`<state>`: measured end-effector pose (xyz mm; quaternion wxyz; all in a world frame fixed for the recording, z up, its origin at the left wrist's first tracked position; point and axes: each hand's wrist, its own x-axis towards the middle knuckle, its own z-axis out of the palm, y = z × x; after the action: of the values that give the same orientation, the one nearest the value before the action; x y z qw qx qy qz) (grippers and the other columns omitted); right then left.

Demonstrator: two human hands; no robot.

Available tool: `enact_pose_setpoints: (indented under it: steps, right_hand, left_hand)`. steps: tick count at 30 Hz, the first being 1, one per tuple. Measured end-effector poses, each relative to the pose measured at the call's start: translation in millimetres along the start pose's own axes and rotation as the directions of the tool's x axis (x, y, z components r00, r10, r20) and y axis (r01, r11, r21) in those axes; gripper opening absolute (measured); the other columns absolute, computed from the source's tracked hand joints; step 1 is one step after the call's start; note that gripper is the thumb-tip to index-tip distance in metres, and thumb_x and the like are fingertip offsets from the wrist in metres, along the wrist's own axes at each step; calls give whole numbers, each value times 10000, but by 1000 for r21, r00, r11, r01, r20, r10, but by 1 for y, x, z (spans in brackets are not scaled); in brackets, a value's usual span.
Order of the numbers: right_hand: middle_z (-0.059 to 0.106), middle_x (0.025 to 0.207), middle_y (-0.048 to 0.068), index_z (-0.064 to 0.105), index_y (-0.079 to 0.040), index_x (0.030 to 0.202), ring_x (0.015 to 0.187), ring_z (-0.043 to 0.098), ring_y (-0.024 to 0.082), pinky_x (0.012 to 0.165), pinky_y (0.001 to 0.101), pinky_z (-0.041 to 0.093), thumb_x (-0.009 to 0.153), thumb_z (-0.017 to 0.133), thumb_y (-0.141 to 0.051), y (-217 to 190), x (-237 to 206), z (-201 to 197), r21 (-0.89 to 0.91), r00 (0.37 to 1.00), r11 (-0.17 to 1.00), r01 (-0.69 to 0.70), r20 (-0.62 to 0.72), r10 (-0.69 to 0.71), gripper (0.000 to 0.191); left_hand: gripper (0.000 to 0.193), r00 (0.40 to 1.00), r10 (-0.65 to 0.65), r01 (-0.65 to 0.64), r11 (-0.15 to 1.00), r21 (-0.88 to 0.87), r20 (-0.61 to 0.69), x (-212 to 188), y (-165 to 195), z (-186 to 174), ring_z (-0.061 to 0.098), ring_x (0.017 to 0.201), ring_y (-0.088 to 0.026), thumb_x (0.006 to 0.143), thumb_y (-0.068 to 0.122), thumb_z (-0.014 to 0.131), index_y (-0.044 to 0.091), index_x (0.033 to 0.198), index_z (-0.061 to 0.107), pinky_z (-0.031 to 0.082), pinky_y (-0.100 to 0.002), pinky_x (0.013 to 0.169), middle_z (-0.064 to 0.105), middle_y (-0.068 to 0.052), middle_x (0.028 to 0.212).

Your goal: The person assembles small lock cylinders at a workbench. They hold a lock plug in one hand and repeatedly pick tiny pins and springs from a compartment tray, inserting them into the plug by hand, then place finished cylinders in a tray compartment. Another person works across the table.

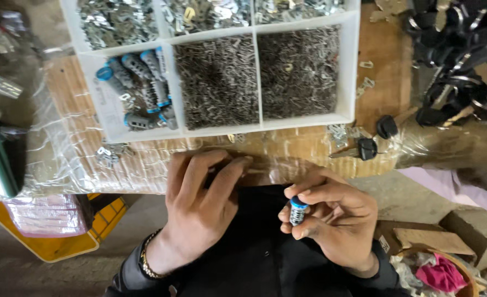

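Nearest the camera, a worker's right hand [337,217] is pinching a small lock cylinder [297,212], grey metal w/ a blue cap, fingertips pressed together round its body, just above a dark lap. The left hand [199,201] is lying knuckles-up at the near edge of the bench [386,66], fingers together and curled onto the plastic film [51,159] covering it; whether anything is under them can't be told.

The cylinder is looking light, stiff and hard, prob. a bit slick on the metal, ridged along the side; gripping across the ridged barrel, below the cap, is appearing the surest hold.

Just beyond, to the right, two black-headed keys [367,147] are lying on the bench, w/ small metal bits scattered near.

Farther off, a white divided tray [350,66] is sitting on the bench: near-left compartment is holding more blue-capped cylinders [139,88], the middle and right ones are filled w/ fine dark metal pins [218,82], and the far row is carrying flat silvery stampings [117,22]. At far right, a heap of black key heads and rings [458,55] is piling up.
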<state>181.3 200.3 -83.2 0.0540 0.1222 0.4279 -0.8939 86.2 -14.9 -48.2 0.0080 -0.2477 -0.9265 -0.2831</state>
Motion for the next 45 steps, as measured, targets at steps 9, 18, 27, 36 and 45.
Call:
enact_pose_setpoints:
  steps: [9, 18, 27, 36, 45]
  right_hand:
    - [619, 1262, 266, 682, 32, 1262, 976, 746, 297, 817, 396, 692, 874, 796, 121, -5, 2, 8, -120, 1000, 992, 27, 15, -25, 414]
    - [631, 1207, 260, 704, 28, 1207, 979, 754, 304, 778, 398, 709, 814, 769, 175, -6, -5, 22, -192, 999, 980, 49, -11, -52, 424]
    - [616, 1225, 241, 666, 20, 1239, 999, 726, 275, 834, 407, 699, 848, 782, 197, -4, 1, 16, -133, 997, 989, 69, 26, -66, 445]
    - [634, 1202, 206, 658, 11, 1134, 948, 726, 152, 791, 202, 627, 848, 874, 8, -1, 1, 5, -414, 982, 891, 184, 40, -184, 358]
    - [645, 1170, 231, 662, 46, 1104, 874, 739, 154, 690, 197, 640, 841, 846, 23, -1, 6, 11, -464, 980, 866, 186, 25, -197, 322]
  left_hand:
    - [197, 988, 131, -130, 991, 21, -77, 57, -17, -45, 613, 896, -202, 1002, 89, 820, 38, 1186, 772, 528, -315, 719, 687, -109, 1052]
    - [122, 942, 296, -265, 945, 191, -156, 86, -56, -23, 602, 854, -233, 992, 120, 844, 27, 975, 767, 515, -344, 763, 697, -73, 923]
    - [142, 993, 15, -88, 727, -681, -114, 54, -14, -46, 740, 796, -154, 882, -66, 760, 20, 993, 739, 621, -324, 785, 741, -67, 880]
    - [136, 977, -150, 205, 476, -855, 151, -14, 14, -1, 803, 965, -174, 950, -26, 788, 19, 1046, 702, 660, -263, 854, 778, -102, 1058]
    - [132, 984, -118, 177, 577, -798, 133, -6, 14, -9, 791, 980, -174, 895, -26, 790, 49, 968, 709, 653, -260, 808, 776, -79, 994]
